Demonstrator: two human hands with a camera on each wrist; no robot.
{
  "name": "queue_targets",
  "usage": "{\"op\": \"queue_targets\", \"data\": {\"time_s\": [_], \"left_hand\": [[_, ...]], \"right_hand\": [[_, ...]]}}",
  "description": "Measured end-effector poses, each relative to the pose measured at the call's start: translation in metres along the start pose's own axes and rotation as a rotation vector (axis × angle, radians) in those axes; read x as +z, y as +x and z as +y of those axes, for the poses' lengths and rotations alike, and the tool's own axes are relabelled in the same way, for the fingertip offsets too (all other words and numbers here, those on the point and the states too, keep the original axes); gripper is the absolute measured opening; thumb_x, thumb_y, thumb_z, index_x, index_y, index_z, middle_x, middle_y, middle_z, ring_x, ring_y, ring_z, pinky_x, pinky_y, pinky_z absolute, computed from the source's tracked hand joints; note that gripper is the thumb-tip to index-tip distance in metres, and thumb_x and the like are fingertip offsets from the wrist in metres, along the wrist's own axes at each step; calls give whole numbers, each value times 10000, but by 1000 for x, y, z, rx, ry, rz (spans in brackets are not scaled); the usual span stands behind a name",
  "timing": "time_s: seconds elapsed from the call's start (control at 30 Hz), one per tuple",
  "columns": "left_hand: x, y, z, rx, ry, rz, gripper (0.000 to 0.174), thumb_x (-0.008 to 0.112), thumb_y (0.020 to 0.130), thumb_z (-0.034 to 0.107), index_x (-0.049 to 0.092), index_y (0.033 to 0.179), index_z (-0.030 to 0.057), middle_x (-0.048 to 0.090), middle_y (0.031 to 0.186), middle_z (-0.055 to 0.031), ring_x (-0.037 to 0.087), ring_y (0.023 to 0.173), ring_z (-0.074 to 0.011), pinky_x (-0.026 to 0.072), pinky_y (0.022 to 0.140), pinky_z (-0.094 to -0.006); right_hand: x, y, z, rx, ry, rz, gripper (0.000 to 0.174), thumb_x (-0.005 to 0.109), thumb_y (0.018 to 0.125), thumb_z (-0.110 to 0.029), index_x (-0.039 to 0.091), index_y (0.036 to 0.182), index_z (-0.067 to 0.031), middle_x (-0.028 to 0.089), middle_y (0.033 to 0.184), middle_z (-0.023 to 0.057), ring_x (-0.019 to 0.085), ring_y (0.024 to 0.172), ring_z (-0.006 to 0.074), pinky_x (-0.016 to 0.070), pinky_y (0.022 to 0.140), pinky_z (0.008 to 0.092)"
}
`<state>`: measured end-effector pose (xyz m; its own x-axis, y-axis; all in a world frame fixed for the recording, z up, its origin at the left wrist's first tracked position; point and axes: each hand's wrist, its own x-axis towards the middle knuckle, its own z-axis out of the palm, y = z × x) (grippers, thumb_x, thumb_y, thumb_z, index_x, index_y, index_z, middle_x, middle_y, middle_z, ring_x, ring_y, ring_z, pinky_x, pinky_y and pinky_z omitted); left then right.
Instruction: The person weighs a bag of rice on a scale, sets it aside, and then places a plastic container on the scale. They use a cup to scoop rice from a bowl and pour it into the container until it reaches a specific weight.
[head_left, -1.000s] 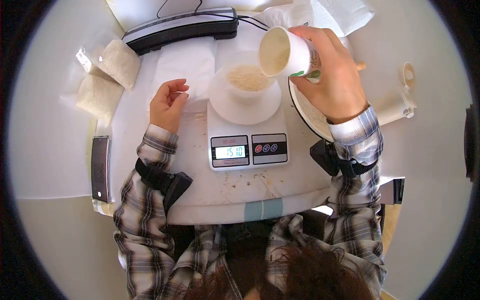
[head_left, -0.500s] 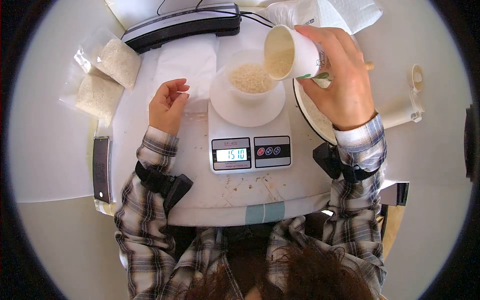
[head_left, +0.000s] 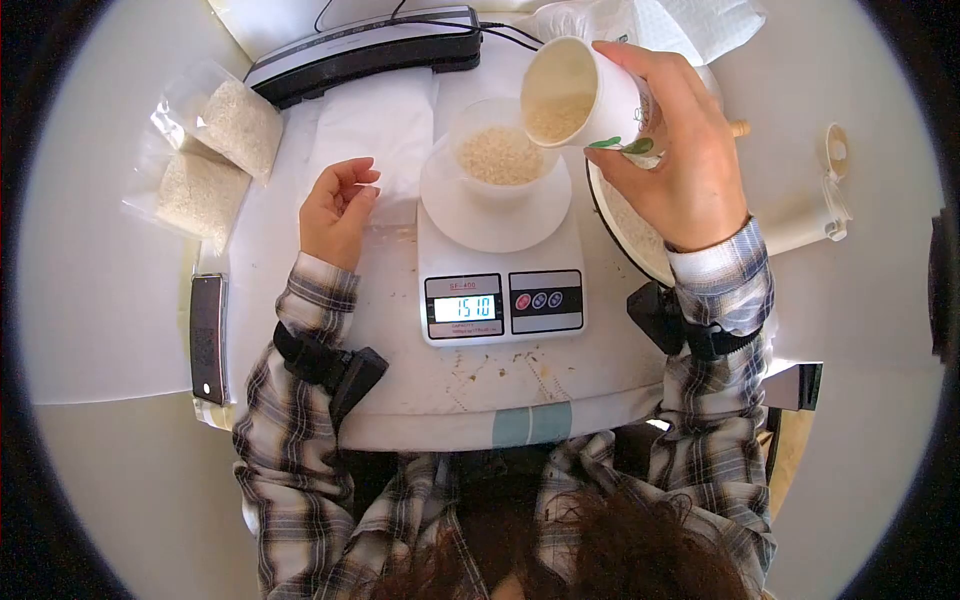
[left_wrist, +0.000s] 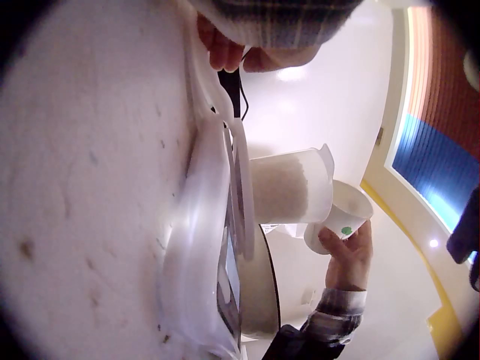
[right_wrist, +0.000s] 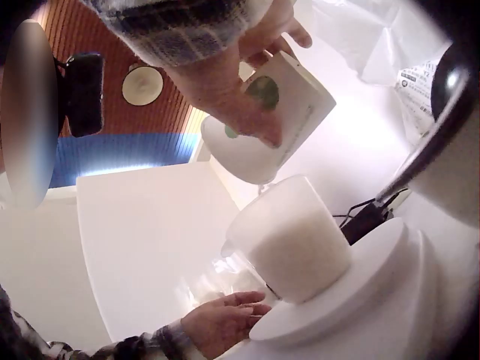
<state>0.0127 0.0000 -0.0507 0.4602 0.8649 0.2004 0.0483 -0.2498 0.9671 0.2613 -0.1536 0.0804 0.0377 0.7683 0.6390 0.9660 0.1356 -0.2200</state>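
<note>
My right hand (head_left: 690,165) grips a white paper cup (head_left: 625,105) with green leaf print, tilted so its mouth faces left. Rice lies along the cup's lower inside wall. Just under the cup's lip, a translucent plastic measuring cup (right_wrist: 300,240) holds rice (head_left: 500,157). It stands on the round plate (head_left: 500,225) of a white kitchen scale (head_left: 432,260), whose lit display (head_left: 465,308) shows the digits 1510. Left of the scale, my left hand (head_left: 338,215) rests by the table with loosely bent fingers and nothing in them.
A dark-rimmed white bowl (head_left: 600,213) of rice sits partly under my right forearm. Two bags of rice (head_left: 205,190) and a phone (head_left: 208,335) lie at left. Behind are a vacuum sealer (head_left: 370,55) with cables and flat white bags (head_left: 375,120). A whitish cylindrical container (head_left: 795,222) lies at right.
The tilted paper cup has shifted slightly left and away from the body over the last half second. My left hand keeps its place, and the scale's digits look the same.
</note>
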Motion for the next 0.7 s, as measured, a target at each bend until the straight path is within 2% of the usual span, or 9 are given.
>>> {"op": "queue_targets", "data": {"time_s": [0.07,0.3,0.7], "left_hand": [[1,-1,1,-8,0,7,298,497,840,3,513,1137,-22,567,1034,-101,542,932,-152,446,869,-269],[0,0,1,-3,9,2,300,487,838,0,512,1136,-23,564,1034,-101,540,939,-153,451,867,-274],[0,0,2,12,10,-4,310,499,837,9,510,1146,-17,567,1035,-104,547,921,-155,452,857,-273]], "right_hand": [[1,0,2,-56,-16,27,621,714,570,88,522,1139,-65,554,1075,100,561,969,273,507,761,300],[1,0,3,-50,50,19,629,718,576,84,518,1152,-73,557,1066,95,561,969,260,505,744,299],[3,-1,1,-22,-16,9,626,713,575,86,524,1151,-72,552,1070,96,560,948,259,527,756,304]]}}
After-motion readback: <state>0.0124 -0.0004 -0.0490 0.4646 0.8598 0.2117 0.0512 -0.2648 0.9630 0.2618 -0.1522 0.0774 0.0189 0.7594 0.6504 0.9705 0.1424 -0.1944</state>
